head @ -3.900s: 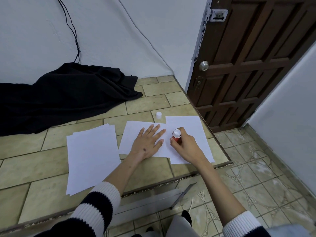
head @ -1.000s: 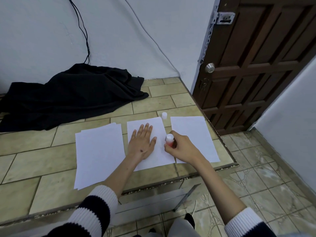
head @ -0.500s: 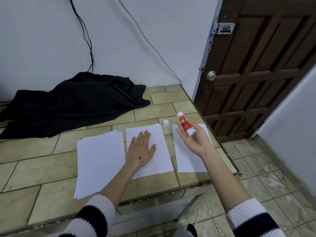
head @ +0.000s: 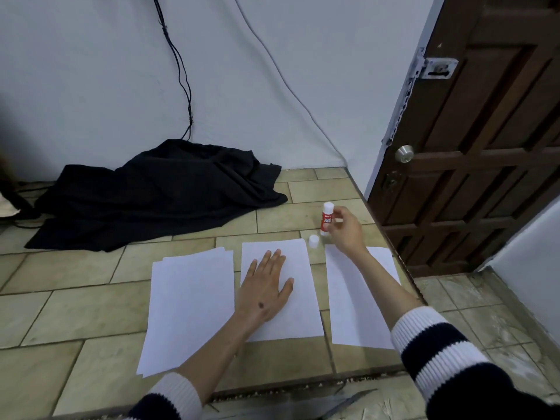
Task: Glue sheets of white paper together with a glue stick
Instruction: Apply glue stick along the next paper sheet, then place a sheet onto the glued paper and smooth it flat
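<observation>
1. Down on the beige tiled floor (head: pixel 75 313), three lots of white paper lie side by side, none of them touching.
2. Leftmost is a loose stack of white sheets (head: pixel 188 310), its edges slightly fanned at the far corner.
3. Next comes the middle white sheet (head: pixel 300 298), pinned by the left hand (head: pixel 265 294), which lies flat on it, palm down, fingers straight and a little spread.
4. Furthest right is a single white sheet (head: pixel 351 301), partly covered by the right forearm reaching across it.
5. The right hand (head: pixel 347 230) hovers beyond that sheet's far edge, pinching a red-and-white glue stick (head: pixel 327 219) between thumb and fingertips; the stick stands nearly upright.
6. A small white cap (head: pixel 314 241) sits on the tiles just beside the stick's lower end, between the far corners of the middle and right sheets.
7. Both arms wear navy-and-white striped knit sleeves (head: pixel 439 347).
8. Further back, a crumpled black cloth (head: pixel 157 192) lies against the pale wall, with a dark cable (head: pixel 181 77) hanging down to it.
9. A dark brown panelled wooden door (head: pixel 485 147) with a round metal knob (head: pixel 404 153) stands at the right.
</observation>
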